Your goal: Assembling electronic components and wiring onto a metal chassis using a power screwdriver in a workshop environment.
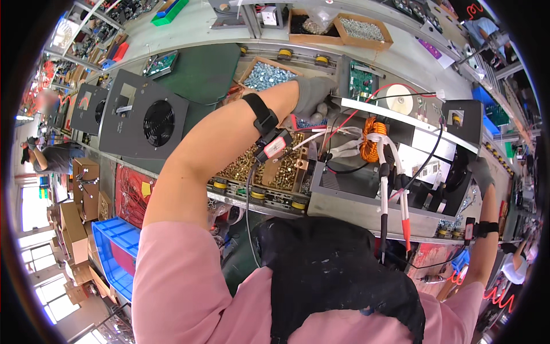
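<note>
Here, left hand (314, 98) and right hand (482, 173) flank a grey chassis (352, 188).

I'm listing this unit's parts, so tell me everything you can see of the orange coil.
The orange coil looks wound from thick, shiny, copper-like wire, with white wrapping across its middle. It appears taller than wide, above the open grey casing; its fixing is not visible. White-sleeved leads bend away from it and hang over the casing's near edge, with black and red ends. The left hand and right hand are both clear of it.
</note>
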Action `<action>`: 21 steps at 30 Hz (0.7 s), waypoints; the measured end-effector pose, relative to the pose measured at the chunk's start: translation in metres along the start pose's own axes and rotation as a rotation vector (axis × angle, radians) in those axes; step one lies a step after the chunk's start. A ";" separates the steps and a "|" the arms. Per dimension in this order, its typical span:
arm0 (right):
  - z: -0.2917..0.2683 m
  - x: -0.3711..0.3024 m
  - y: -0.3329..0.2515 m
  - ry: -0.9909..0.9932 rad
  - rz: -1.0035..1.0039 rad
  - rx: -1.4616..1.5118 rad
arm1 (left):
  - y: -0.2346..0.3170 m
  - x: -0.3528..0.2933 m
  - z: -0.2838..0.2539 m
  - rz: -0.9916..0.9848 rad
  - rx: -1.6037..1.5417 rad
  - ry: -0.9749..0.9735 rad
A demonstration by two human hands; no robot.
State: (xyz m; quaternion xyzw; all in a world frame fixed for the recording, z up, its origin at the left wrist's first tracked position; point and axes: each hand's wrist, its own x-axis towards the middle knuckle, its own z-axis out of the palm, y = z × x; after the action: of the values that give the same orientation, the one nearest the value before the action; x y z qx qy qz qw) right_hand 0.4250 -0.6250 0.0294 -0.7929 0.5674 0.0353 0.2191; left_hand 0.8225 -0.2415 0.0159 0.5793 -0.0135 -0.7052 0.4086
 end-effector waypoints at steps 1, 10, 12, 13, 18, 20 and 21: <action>-0.001 0.002 0.005 -0.020 0.019 -0.001 | 0.003 0.000 0.004 -0.030 0.046 0.004; -0.015 0.041 0.056 -0.076 -0.048 -0.011 | -0.018 -0.009 0.026 -0.013 0.135 0.010; -0.019 0.054 0.057 -0.102 0.001 -0.025 | -0.015 0.005 0.024 -0.029 0.045 -0.055; -0.020 0.060 0.056 -0.168 0.042 0.000 | -0.010 0.013 0.022 -0.039 0.038 -0.042; -0.002 0.086 0.054 -0.143 -0.075 -0.153 | 0.008 0.047 0.025 -0.006 0.051 0.031; 0.004 0.082 0.056 -0.165 -0.099 -0.155 | 0.007 0.055 0.021 0.038 0.030 0.018; 0.003 0.076 0.058 -0.137 -0.044 -0.137 | 0.004 0.059 0.015 0.089 0.010 0.006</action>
State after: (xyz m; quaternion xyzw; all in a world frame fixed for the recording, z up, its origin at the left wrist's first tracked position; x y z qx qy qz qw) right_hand 0.3995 -0.7058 -0.0146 -0.8140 0.5298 0.1233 0.2037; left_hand 0.8126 -0.2861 -0.0246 0.5823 -0.0416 -0.6845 0.4366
